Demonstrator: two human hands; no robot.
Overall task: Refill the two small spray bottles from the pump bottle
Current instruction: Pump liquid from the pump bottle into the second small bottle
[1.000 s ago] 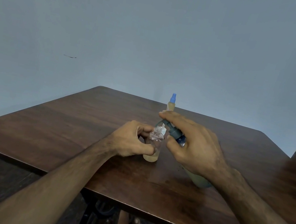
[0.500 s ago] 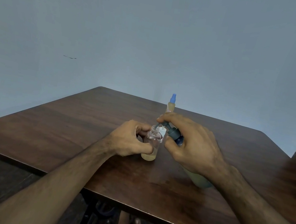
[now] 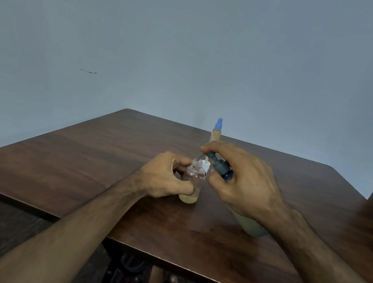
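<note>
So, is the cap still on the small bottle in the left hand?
No, the small bottle shows a bare threaded neck, open under the pump nozzle.

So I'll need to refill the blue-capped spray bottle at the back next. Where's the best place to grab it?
Grip the tall blue-capped spray bottle round its yellowish body, below the cap, where it looks widest. It stands upright behind the right hand, which holds the dark-headed pump bottle, so coming from the left side with the left hand is probably clearest, once that hand lets go of the small clear open bottle.
</note>
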